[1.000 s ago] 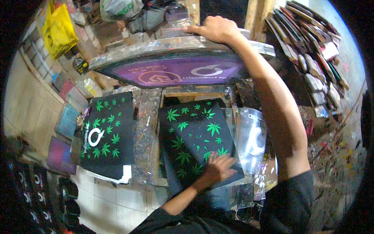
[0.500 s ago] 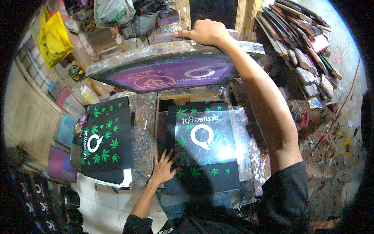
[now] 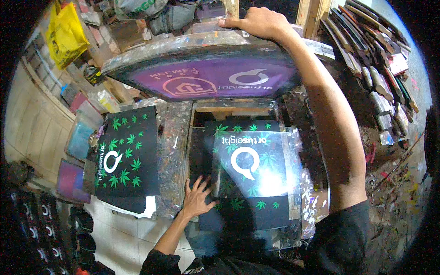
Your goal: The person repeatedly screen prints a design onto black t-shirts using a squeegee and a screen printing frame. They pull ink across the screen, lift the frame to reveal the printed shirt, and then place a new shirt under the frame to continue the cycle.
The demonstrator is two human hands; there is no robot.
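- Holding the hinged printing screen [image 3: 206, 68] raised, the right hand [image 3: 256, 20] grips its top edge firmly.
- The left hand [image 3: 197, 199] lies flat, fingers spread, on the black leaf-patterned sheet [image 3: 247, 165] on the bench [image 3: 172, 137]; press evenly so it stays square under the clear film.

Raised screen frame [image 3: 215, 68] hangs behind and above the printing board [image 3: 247, 183], which carries a bag [image 3: 270, 206] under a clear sheet [image 3: 252, 160]; finished bag stack [image 3: 130, 160] lies left, scraper rack [image 3: 380, 78] right.

Left hand [image 3: 196, 200] flat, fingers spread; right hand [image 3: 256, 20] raised, gripping.
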